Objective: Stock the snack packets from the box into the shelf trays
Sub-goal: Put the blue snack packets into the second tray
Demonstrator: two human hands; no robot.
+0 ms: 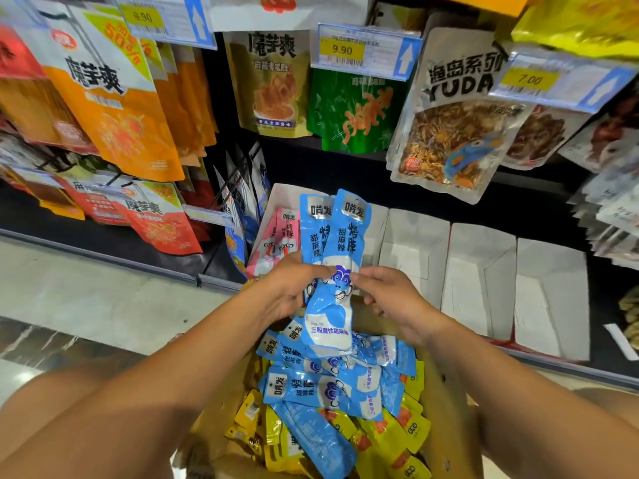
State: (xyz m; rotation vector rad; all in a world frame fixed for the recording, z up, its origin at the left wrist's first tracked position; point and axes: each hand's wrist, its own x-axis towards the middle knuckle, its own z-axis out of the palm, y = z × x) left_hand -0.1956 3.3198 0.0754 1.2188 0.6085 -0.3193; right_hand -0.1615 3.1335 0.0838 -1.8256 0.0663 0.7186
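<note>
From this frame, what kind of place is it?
Most likely a shop's snack aisle: shelf price tags, hanging snack bags, white shelf trays. Both hands hold blue packets above a stock box.

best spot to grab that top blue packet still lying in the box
Pinch the top blue packet across its narrow width near the middle, coming straight down from above. It lies flat and long on the pile in the box, its face exposed.

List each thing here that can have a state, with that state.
Left hand: gripping blue packets.
Right hand: pinching the same packets.
Box: open, holding blue and yellow packets.
Pink-packet tray: partly filled.
White trays: empty.
</note>
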